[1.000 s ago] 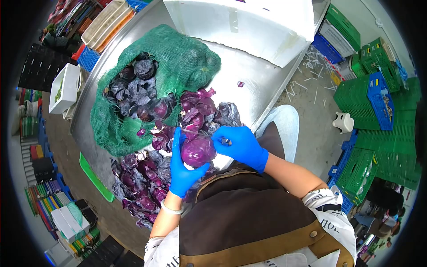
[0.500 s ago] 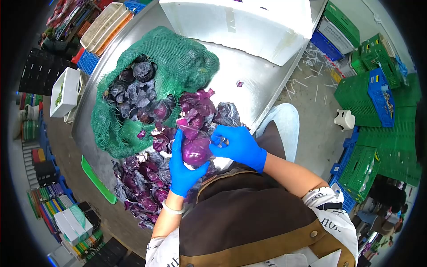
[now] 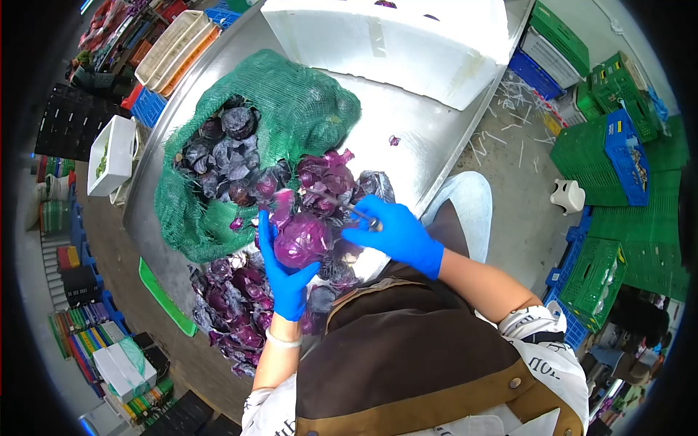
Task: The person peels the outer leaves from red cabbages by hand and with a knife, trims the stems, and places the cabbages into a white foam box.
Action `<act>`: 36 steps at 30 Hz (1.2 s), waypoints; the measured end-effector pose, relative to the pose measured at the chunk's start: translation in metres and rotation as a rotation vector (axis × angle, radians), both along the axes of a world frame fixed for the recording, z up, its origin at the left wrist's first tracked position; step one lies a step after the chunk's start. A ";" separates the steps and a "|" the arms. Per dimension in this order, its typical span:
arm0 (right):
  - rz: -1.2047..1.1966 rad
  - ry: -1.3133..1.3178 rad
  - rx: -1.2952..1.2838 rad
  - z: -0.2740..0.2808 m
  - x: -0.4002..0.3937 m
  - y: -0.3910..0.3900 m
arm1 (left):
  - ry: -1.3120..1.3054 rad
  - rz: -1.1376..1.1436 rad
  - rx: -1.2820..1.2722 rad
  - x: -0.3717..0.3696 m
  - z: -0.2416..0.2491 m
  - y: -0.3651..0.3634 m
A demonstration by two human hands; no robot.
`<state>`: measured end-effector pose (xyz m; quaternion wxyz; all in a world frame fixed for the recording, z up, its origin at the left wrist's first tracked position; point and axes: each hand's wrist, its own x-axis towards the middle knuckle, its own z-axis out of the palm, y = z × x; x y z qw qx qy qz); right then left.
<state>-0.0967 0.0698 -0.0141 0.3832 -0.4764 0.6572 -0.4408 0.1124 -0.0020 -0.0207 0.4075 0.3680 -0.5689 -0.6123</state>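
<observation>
In my left hand [image 3: 287, 287] is a round, glossy red cabbage [image 3: 302, 241], cupped from the left and below. My right hand [image 3: 401, 236], also in a blue glove, is closed around a small knife [image 3: 358, 211] just right of the cabbage. Its thin blade points up and left, apart from the head, over loose purple leaves [image 3: 323, 174]. Behind them lies an open green mesh bag [image 3: 298, 94] with several dark red cabbages [image 3: 238, 122] in its mouth. More peeled leaves [image 3: 236, 309] are heaped at the left, by my forearm.
A white foam box [image 3: 392, 51] stands at the back of the metal table [image 3: 429, 142]. Green crates [image 3: 589, 171] and a small white stool [image 3: 567, 196] are on the floor to the right. At the left edge are a white bin [image 3: 113, 156] and stacked baskets [image 3: 174, 51].
My left hand and the cabbage have shifted left, away from the knife. A leaf at the cabbage's top looks blurred. My right hand has moved slightly right and opened a gap.
</observation>
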 end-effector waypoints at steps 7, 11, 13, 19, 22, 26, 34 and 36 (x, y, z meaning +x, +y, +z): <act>0.020 -0.125 -0.022 0.007 0.015 -0.010 | 0.119 -0.026 0.127 -0.007 0.005 0.005; 0.049 0.039 0.114 -0.019 -0.004 -0.006 | 0.731 0.000 0.661 0.002 0.001 0.006; 0.057 0.129 0.128 -0.030 -0.006 -0.002 | 0.791 -0.020 0.630 0.003 0.004 0.005; 0.149 -0.988 0.251 -0.004 0.017 0.003 | 0.348 -0.038 0.170 -0.010 0.013 0.011; 0.152 -1.184 0.340 -0.017 0.022 0.006 | 0.151 -0.122 0.000 -0.012 0.008 0.010; 0.187 -1.011 0.105 -0.002 0.006 0.001 | 0.312 0.014 -0.071 -0.018 0.033 0.008; 0.139 -0.718 -0.041 -0.022 -0.017 0.007 | 0.054 0.171 0.209 0.013 0.029 -0.028; 0.154 -0.770 -0.056 -0.021 -0.024 0.005 | -0.157 0.125 0.306 0.018 -0.002 -0.025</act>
